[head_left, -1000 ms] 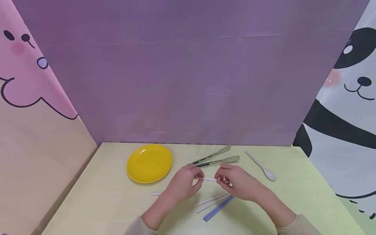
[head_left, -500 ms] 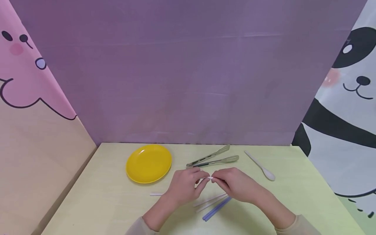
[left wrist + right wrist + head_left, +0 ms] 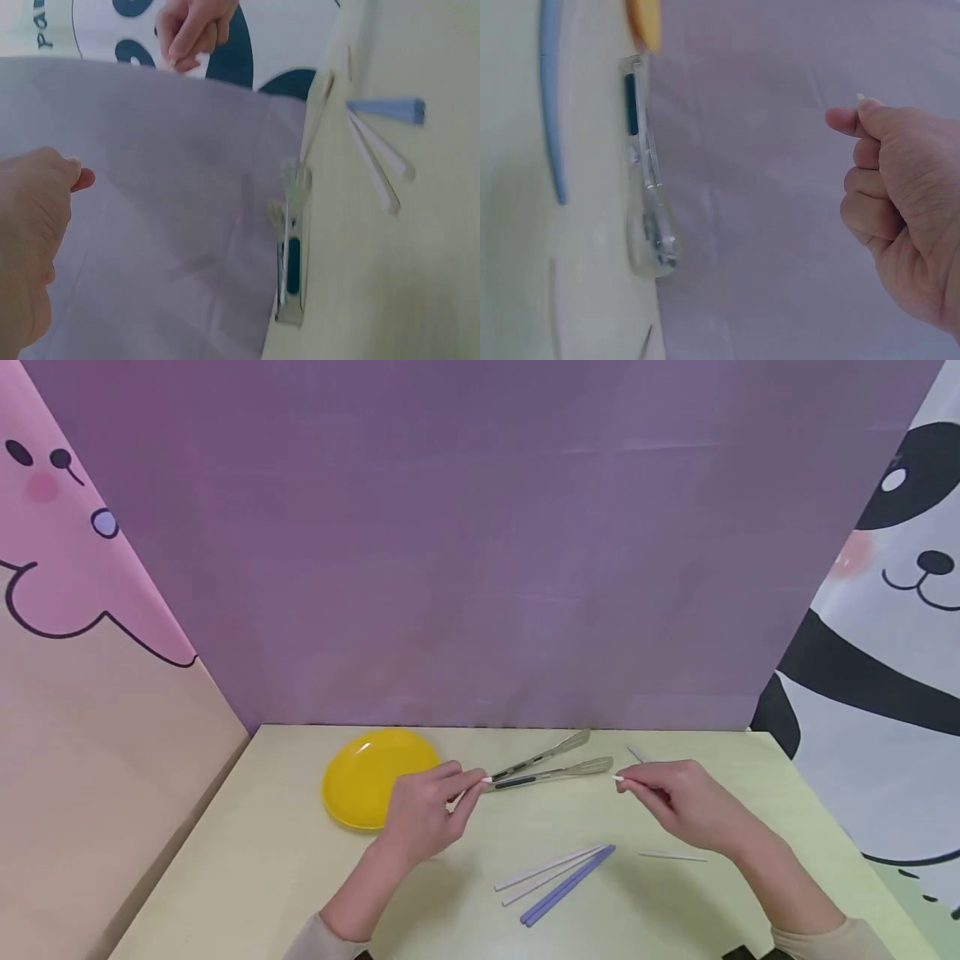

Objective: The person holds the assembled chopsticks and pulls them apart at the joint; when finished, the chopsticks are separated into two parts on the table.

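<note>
A plain yellow plate (image 3: 356,785) stands out against a pale cream surface (image 3: 262,860) and an unpatterned purple backdrop (image 3: 480,543). Two blue sticks (image 3: 567,887) contrast with two white sticks (image 3: 551,867); a separate stick (image 3: 672,857) and two small held pieces (image 3: 618,778) are also white. Tongs (image 3: 551,774) show silver with dark handle strips (image 3: 516,782); sleeves (image 3: 832,937) are beige. A black-outlined pink cartoon panel (image 3: 75,543) turns peach below, opposite a black-and-white panda print (image 3: 885,668) with a pink cheek.
</note>
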